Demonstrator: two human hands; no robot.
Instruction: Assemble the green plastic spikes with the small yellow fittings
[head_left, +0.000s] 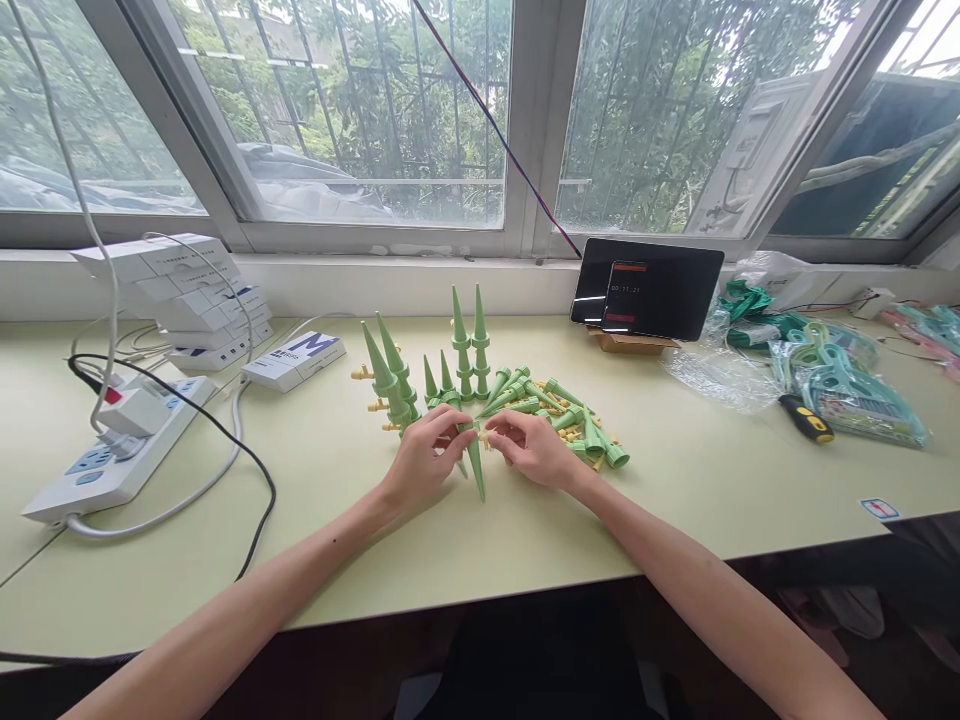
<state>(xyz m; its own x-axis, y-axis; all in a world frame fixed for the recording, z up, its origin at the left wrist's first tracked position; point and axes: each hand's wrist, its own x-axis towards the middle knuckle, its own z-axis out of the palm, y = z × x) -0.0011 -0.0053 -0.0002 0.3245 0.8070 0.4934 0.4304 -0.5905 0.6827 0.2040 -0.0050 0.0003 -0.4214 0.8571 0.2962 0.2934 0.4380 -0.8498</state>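
My left hand (pixel 433 448) is closed around a green plastic watering spike (pixel 476 468), whose point slants down toward me. The fingertips of my right hand (pixel 531 445) pinch a small yellow valve (pixel 484 438) against the spike's side; whether it is seated in the spike I cannot tell. Beyond my hands, stacked green spikes (pixel 480 350) stand upright in groups, tips up. Yellow valves (pixel 363 373) stick out from the left group. Right of them lies a loose pile of green spikes (pixel 592 432) mixed with yellow valves (pixel 553 402).
A power strip (pixel 112 455) with cables and a stack of white boxes (pixel 199 290) occupy the left. One white box (pixel 295 360) lies apart. A tablet (pixel 675 290) leans at the back. Bagged green items (pixel 847 385) and a yellow-black handle (pixel 806 418) are at right.
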